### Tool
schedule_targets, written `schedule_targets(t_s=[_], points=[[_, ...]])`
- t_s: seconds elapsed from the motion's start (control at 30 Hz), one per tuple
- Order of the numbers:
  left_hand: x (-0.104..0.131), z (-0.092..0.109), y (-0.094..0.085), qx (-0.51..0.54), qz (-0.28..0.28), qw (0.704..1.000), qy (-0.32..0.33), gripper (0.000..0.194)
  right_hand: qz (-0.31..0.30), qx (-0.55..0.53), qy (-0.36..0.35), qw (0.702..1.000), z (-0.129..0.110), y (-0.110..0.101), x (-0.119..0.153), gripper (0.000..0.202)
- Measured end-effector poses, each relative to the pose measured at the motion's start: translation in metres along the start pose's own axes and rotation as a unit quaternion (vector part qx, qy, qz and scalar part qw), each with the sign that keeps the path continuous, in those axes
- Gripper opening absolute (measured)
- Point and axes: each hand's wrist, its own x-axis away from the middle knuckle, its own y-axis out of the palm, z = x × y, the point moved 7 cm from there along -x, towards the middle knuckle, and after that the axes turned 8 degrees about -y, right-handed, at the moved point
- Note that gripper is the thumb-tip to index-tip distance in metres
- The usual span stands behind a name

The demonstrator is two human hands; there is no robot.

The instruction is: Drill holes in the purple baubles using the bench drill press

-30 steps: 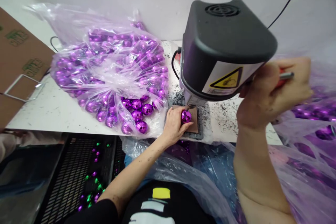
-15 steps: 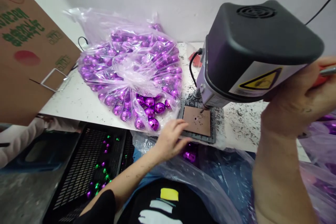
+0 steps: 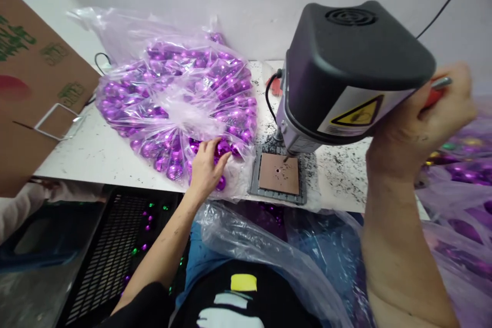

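Note:
My left hand (image 3: 207, 168) is over the shiny purple faceted balls (image 3: 220, 183) at the mouth of a clear plastic bag (image 3: 180, 107). Its thumb stands apart from the fingers; the fingertips touch the balls, and I see none lifted. At the right my right hand (image 3: 423, 118) is wrapped round the red-and-metal handle (image 3: 436, 93) of a black benchtop drill press (image 3: 357, 56). Below the drill's head, a brown square board (image 3: 279, 173) with a hole lies on the grey base (image 3: 277, 196). Nothing rests on that hole.
Black shavings (image 3: 346, 179) litter the white table (image 3: 96, 159). A cardboard box (image 3: 42, 82) stands at the left. Beneath the table edge, a black crate (image 3: 111, 251) holds small green and purple balls. Clear plastic sheeting (image 3: 249, 246) covers my lap, and more purple bags (image 3: 461, 200) lie at the right.
My left hand has moved left from the front edge of the drill base to the balls at the bag's mouth. The right hand still grips the handle. The view has shifted slightly.

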Motion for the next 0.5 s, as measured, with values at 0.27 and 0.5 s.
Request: schedule_targets(t_s=[0.27,0.5], points=[[0.040,0.031,0.062,0.469,-0.274,0.812,-0.212,0.052,0.003,0.003,0.024,1.000,0.010,0.009,-0.006,0.065],[0.040,0.036,0.107,0.476,-0.300,0.789,-0.245,0.057,-0.019,0.007,0.011,1.000,0.014,0.010,-0.006,0.067]])
